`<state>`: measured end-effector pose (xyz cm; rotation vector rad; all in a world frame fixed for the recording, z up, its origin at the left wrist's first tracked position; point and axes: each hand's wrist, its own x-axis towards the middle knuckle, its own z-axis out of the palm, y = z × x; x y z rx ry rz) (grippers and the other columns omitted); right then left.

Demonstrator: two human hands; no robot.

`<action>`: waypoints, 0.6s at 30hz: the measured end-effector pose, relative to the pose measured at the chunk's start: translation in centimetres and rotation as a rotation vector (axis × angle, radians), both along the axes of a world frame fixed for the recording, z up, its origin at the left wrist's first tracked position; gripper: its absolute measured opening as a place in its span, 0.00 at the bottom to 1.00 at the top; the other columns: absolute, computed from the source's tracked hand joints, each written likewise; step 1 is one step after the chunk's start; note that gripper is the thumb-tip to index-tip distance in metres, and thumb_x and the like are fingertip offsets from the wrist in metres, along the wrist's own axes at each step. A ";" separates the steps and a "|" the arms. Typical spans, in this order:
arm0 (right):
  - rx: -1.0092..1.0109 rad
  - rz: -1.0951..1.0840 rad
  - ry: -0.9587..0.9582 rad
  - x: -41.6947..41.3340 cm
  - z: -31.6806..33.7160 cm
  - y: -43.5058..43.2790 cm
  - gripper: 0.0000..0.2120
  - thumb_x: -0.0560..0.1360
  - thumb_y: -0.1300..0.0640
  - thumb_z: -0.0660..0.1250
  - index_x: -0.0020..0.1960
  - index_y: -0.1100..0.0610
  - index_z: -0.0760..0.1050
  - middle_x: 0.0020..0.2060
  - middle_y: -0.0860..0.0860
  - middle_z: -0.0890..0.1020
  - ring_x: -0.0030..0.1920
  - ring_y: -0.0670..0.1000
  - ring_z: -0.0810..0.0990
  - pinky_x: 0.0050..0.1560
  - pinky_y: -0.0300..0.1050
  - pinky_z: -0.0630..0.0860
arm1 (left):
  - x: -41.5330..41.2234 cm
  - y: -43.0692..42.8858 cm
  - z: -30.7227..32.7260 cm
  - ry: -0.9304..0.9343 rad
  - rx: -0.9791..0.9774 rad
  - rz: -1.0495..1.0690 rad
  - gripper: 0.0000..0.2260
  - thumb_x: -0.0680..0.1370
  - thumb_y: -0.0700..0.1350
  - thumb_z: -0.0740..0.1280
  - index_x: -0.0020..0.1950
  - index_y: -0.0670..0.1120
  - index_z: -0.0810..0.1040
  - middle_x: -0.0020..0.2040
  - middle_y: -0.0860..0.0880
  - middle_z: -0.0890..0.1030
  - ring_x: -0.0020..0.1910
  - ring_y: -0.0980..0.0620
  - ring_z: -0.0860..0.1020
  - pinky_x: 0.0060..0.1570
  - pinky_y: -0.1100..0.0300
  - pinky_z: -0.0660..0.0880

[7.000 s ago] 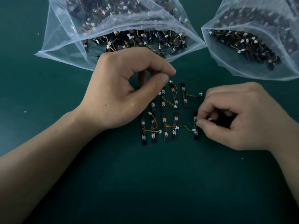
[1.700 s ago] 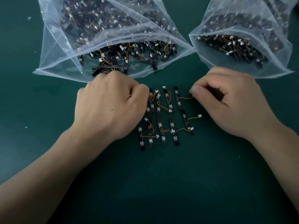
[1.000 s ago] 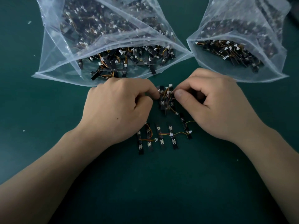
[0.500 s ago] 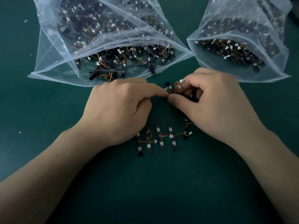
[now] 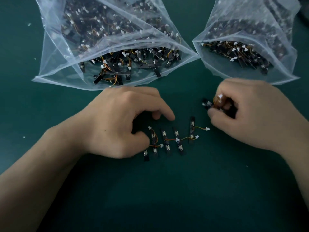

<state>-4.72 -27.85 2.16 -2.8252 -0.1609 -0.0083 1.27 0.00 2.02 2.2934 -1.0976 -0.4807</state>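
My right hand (image 5: 250, 114) clamps the bundle of strips (image 5: 206, 103), long axis pointing far-left: black boards, orange wires. My left hand (image 5: 123, 121) lies loosely curled.

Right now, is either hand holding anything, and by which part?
The right hand pinches a bunch of black wired strips by the wire end; a black tip sticks out. The left hand holds nothing.

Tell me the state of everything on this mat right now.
Left bag, mouth open, strips inside.
Right bag, mouth open, strips inside.
Bundle of strips, pinched in the right hand.
Row of strips, lying flat on the mat.
Left hand, relaxed, holding nothing.
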 end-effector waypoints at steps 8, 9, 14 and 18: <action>0.063 0.098 0.059 -1.2 0.0 1.9 0.14 0.69 0.40 0.66 0.34 0.46 0.66 0.27 0.43 0.72 0.35 0.46 0.74 0.31 0.42 0.62 | -0.5 -0.2 0.2 -0.071 0.060 -0.028 0.24 0.64 0.55 0.67 0.60 0.65 0.79 0.52 0.62 0.76 0.46 0.67 0.75 0.42 0.64 0.71; 0.065 0.100 0.057 -1.3 -0.1 2.1 0.14 0.70 0.39 0.66 0.34 0.46 0.66 0.27 0.43 0.71 0.34 0.46 0.74 0.31 0.41 0.62 | -0.5 -0.3 0.2 -0.070 0.053 -0.021 0.23 0.64 0.55 0.68 0.60 0.65 0.80 0.52 0.62 0.76 0.46 0.66 0.75 0.42 0.63 0.72; 0.074 0.139 0.028 -1.8 0.2 2.1 0.15 0.76 0.38 0.61 0.36 0.45 0.67 0.29 0.42 0.71 0.32 0.46 0.73 0.29 0.45 0.68 | -0.7 -0.4 0.1 -0.087 0.041 0.002 0.22 0.65 0.54 0.72 0.59 0.64 0.82 0.51 0.61 0.76 0.46 0.63 0.76 0.41 0.61 0.72; -0.028 0.161 0.018 -2.5 0.8 3.3 0.30 0.78 0.24 0.48 0.41 0.48 0.70 0.33 0.44 0.73 0.34 0.51 0.76 0.32 0.47 0.71 | -0.9 -0.5 -0.1 -0.115 0.011 0.009 0.19 0.67 0.56 0.69 0.58 0.63 0.82 0.50 0.61 0.77 0.45 0.59 0.78 0.41 0.57 0.74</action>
